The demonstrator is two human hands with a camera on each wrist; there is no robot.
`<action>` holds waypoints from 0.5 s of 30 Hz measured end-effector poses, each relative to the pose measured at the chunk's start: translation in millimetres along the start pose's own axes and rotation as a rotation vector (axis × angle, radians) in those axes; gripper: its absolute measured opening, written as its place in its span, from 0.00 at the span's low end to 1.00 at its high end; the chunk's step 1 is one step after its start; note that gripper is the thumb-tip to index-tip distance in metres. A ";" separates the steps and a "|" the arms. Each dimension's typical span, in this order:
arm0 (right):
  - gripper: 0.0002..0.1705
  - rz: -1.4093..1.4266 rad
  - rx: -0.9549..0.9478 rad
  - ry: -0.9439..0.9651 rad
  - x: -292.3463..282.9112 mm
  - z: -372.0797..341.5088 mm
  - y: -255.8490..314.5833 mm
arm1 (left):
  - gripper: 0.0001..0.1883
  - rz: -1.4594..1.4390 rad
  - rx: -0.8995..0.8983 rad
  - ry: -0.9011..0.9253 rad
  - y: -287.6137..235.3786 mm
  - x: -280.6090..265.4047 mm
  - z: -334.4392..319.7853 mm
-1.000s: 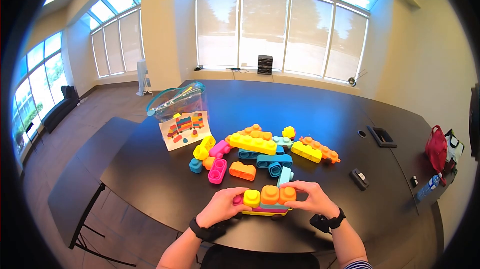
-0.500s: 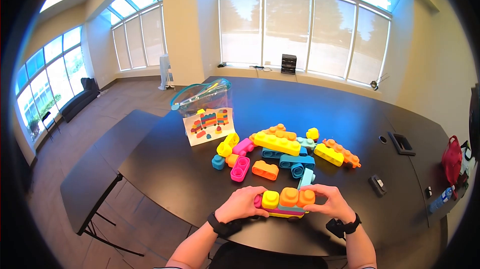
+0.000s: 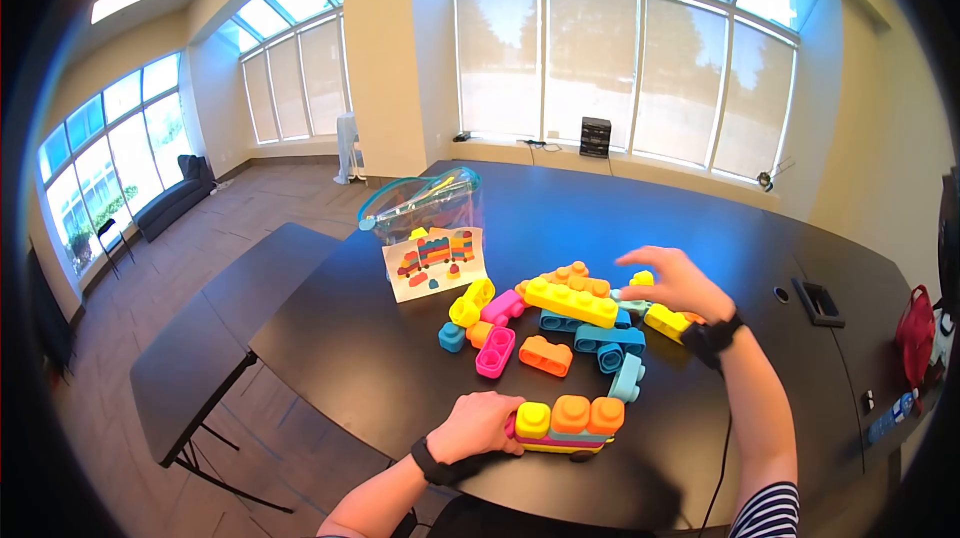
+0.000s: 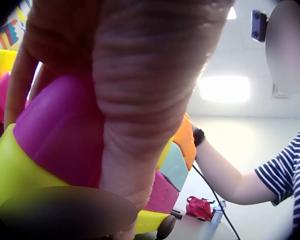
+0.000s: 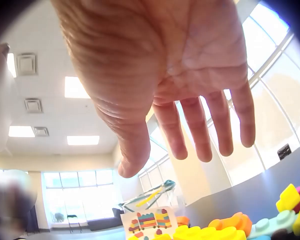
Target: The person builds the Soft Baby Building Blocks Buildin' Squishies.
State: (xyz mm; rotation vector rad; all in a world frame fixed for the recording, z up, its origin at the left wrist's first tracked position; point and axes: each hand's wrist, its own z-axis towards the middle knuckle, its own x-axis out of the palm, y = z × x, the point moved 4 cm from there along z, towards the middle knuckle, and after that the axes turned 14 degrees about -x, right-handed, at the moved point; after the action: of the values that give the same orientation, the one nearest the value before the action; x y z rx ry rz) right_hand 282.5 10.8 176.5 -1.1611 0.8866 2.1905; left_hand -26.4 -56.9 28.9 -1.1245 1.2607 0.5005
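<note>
Near the table's front edge stands a wheeled block vehicle [image 3: 562,445] with a yellow base and a magenta layer, topped by a yellow block [image 3: 533,421] and orange blocks [image 3: 588,415]. The left hand [image 3: 476,427] grips its left end; in the left wrist view, thumb and fingers lie around the magenta part [image 4: 65,130]. Above the back of the block pile, the right hand [image 3: 680,283] is held with fingers extended, holding nothing. Under it lie a long yellow block [image 3: 570,302], a light teal block [image 5: 273,224] and a small yellow block [image 5: 288,197].
Teal blocks [image 3: 610,340], an orange block [image 3: 546,356] and a pink block [image 3: 495,352] lie between the hands. A clear bag with a picture card [image 3: 436,263] stands behind at left. A black cable [image 3: 722,468] hangs by the right arm.
The right hand has let go of the vehicle's right end and moved up and away, over the back of the pile. The left hand still grips the vehicle. The head view has shifted.
</note>
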 end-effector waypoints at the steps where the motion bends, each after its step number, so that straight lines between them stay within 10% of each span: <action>1: 0.32 -0.014 -0.070 0.044 14.0 21.7 -8.1 | 0.33 0.001 -0.012 -0.002 2.5 -1.2 -1.7; 8: 0.38 -0.036 -0.316 0.337 159.3 164.8 -14.7 | 0.27 -0.085 -0.025 -0.074 41.5 -9.9 -20.9; 15: 0.45 0.128 -0.143 0.624 258.5 216.7 -16.7 | 0.29 -0.171 -0.162 -0.183 112.5 -67.8 -57.3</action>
State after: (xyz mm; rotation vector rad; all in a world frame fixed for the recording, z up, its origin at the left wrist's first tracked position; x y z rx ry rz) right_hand 48.9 215.0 43.0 -1.9643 1.0794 2.0333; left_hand -166.7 -41.5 53.3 -1.2799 0.9696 0.5699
